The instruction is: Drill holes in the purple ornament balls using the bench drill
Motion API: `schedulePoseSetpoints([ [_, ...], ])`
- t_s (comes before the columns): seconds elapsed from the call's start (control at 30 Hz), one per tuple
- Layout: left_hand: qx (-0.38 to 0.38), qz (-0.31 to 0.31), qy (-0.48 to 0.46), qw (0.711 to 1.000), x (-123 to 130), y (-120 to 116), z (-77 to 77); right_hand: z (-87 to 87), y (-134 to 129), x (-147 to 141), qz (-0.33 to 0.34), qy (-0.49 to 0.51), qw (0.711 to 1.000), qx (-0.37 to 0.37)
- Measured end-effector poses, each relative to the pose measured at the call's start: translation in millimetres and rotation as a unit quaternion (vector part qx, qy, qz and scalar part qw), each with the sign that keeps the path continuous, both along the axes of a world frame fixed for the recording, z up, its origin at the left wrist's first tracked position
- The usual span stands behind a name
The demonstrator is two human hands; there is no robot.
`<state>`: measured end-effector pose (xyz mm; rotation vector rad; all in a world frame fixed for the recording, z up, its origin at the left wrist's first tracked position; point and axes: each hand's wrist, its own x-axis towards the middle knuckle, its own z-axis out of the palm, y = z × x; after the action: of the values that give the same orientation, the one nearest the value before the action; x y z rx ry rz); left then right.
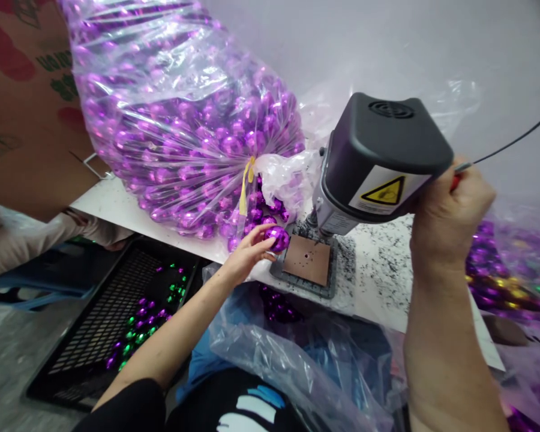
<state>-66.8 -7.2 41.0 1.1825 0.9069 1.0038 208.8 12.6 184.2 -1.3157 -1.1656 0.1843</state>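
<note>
A shiny purple ball (277, 239) is pinched in the fingers of my left hand (251, 252), just left of the machine's base. My right hand (463, 195) is closed around a lever with a bit of red, at the right side of a small black bench drill press (389, 144). The press bears a yellow warning label. Under its head lies a brown square plate (306, 260) with a small hole, resting on the dark metal base (326, 291). Dark shavings are scattered around it on the white tabletop (382, 264).
A large clear bag (184, 120) of purple balls, tied with yellow, stands behind my left hand. At far left are a cardboard box (27, 108) and another person's sleeve (40, 240). Below sits a black crate (99, 312) with purple and green pieces. Clear plastic (292, 366) hangs in front.
</note>
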Motion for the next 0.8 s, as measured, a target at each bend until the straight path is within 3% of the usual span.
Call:
schedulePoseSetpoints([
  [0.07,-0.116,-0.033,-0.116,0.986,8.9,-6.4,-1.5,-0.1,-1.1,-2.7,0.005,-0.004,1.000,0.020],
  [0.13,-0.172,-0.035,-0.168,0.970,17.4,-10.9,-6.4,-0.2,-1.9,-5.0,0.010,-0.004,0.999,0.035],
  [0.4,-0.210,-0.043,-0.164,0.963,32.3,-4.5,-14.4,-3.0,-2.4,-4.6,0.015,-0.002,1.000,0.012],
  [0.5,-0.148,-0.021,-0.064,0.987,39.0,-2.5,-13.8,-4.2,-1.9,-3.6,0.012,-0.013,1.000,0.019],
  [0.6,-0.013,0.009,0.076,0.997,49.2,-1.7,-16.9,-3.7,-1.8,-3.8,0.003,-0.029,0.999,0.023],
  [0.7,0.111,0.020,0.213,0.971,59.1,0.9,-24.3,-2.4,-2.4,-5.1,-0.008,-0.035,0.999,0.021],
  [0.8,0.191,0.017,0.287,0.938,66.9,4.3,-32.2,-1.4,-3.4,-6.2,-0.010,-0.038,0.999,0.017],
])
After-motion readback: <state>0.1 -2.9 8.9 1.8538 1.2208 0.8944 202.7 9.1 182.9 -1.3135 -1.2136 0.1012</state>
